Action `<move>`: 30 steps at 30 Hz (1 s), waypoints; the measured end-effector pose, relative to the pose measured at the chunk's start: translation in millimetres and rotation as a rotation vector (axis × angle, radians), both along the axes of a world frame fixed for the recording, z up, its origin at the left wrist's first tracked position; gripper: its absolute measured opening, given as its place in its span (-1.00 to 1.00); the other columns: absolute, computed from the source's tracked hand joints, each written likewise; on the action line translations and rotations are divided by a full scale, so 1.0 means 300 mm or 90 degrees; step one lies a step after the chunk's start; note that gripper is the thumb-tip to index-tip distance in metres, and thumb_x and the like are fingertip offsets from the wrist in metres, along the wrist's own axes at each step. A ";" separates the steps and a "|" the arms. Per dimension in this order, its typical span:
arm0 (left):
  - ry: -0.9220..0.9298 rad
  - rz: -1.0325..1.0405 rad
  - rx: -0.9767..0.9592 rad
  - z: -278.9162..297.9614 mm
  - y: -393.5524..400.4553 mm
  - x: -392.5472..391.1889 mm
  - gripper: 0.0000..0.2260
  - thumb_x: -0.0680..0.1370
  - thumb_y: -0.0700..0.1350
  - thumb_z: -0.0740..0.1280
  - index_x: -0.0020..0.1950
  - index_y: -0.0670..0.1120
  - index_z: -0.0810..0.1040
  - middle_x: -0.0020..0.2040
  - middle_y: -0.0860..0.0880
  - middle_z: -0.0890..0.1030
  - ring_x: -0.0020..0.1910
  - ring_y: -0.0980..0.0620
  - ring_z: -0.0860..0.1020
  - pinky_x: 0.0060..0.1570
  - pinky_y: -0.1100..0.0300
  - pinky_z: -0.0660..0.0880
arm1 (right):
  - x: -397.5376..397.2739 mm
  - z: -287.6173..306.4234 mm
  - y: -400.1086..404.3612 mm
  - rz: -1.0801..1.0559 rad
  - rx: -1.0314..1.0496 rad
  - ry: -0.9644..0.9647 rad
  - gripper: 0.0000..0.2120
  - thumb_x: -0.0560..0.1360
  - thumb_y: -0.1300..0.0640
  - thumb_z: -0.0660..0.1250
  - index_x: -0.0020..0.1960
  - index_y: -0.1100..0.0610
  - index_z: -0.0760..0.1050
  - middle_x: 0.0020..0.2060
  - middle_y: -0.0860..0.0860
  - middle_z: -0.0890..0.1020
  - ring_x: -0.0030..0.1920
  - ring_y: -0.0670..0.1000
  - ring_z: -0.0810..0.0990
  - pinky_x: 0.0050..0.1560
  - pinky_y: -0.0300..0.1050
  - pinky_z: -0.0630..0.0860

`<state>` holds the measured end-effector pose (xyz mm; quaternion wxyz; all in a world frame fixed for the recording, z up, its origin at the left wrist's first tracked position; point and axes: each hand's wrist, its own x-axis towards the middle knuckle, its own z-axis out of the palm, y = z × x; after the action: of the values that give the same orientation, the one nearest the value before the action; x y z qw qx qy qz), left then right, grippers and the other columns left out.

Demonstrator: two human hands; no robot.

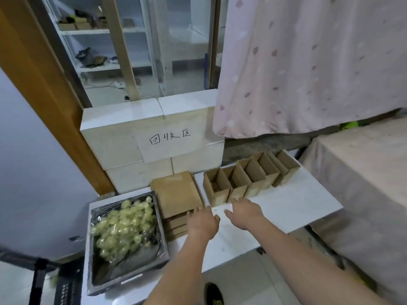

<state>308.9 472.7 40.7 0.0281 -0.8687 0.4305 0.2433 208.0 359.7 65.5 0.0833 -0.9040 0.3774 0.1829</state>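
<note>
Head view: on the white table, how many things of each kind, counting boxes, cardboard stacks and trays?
Open cardboard boxes: 5
Stack of flattened cardboard: 1
Tray of pale wrapped pieces: 1
Total: 7

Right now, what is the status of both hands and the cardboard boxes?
Left hand open, at edge of flat cardboard stack. Right hand open, beside nearest open box. Nothing held. Nothing in the way.

Brown cardboard boxes, pale-yellow pieces in a grey tray, white table, pink petal-spotted curtain.
</note>
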 end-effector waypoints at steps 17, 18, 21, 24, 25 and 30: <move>-0.034 -0.102 -0.004 0.081 -0.426 -0.457 -0.49 0.70 0.11 -0.05 0.61 -0.10 0.15 0.57 -0.21 0.23 0.51 -0.21 0.25 0.47 -0.10 0.23 | -0.519 0.026 -0.353 -0.119 -0.001 -0.053 -0.47 0.63 -0.21 0.04 0.44 0.12 0.30 0.30 0.13 0.49 0.29 0.15 0.46 0.19 0.05 0.44; -0.032 -0.099 -0.003 0.078 -0.469 -0.491 -0.49 0.70 0.11 -0.05 0.60 -0.09 0.16 0.55 -0.20 0.26 0.51 -0.20 0.26 0.46 -0.10 0.23 | -0.551 0.023 -0.397 -0.115 0.000 -0.058 -0.47 0.63 -0.21 0.04 0.43 0.12 0.31 0.29 0.13 0.50 0.28 0.15 0.47 0.18 0.05 0.44; -0.023 -0.088 0.005 0.060 -0.583 -0.593 -0.49 0.70 0.11 -0.05 0.60 -0.09 0.15 0.56 -0.20 0.24 0.52 -0.19 0.25 0.47 -0.09 0.22 | -0.646 0.008 -0.533 -0.108 0.002 -0.069 -0.47 0.62 -0.21 0.05 0.42 0.11 0.32 0.27 0.12 0.51 0.26 0.14 0.48 0.15 0.04 0.43; -0.029 -0.069 0.010 0.043 -0.705 -0.672 -0.49 0.70 0.11 -0.04 0.60 -0.09 0.15 0.58 -0.20 0.21 0.54 -0.18 0.21 0.49 -0.09 0.20 | -0.733 -0.011 -0.672 -0.097 0.009 -0.078 -0.47 0.61 -0.22 0.06 0.43 0.10 0.31 0.27 0.11 0.51 0.26 0.14 0.48 0.14 0.04 0.43; -0.030 -0.061 0.011 0.040 -0.743 -0.697 -0.49 0.70 0.11 -0.04 0.60 -0.10 0.15 0.58 -0.20 0.22 0.54 -0.18 0.21 0.49 -0.09 0.20 | -0.758 -0.018 -0.713 -0.091 0.013 -0.079 -0.47 0.61 -0.22 0.06 0.43 0.10 0.31 0.27 0.11 0.51 0.25 0.14 0.48 0.13 0.04 0.43; -0.030 -0.052 0.035 0.022 -0.872 -0.804 -0.49 0.70 0.11 -0.04 0.59 -0.10 0.17 0.57 -0.18 0.23 0.52 -0.16 0.23 0.47 -0.08 0.21 | -0.837 -0.047 -0.845 -0.072 0.047 -0.061 -0.49 0.61 -0.22 0.08 0.39 0.10 0.33 0.25 0.11 0.51 0.24 0.14 0.49 0.11 0.04 0.43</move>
<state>67.7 211.0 47.4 0.0719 -0.8548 0.4580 0.2334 -43.2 106.0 51.4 0.1446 -0.8853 0.4165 0.1480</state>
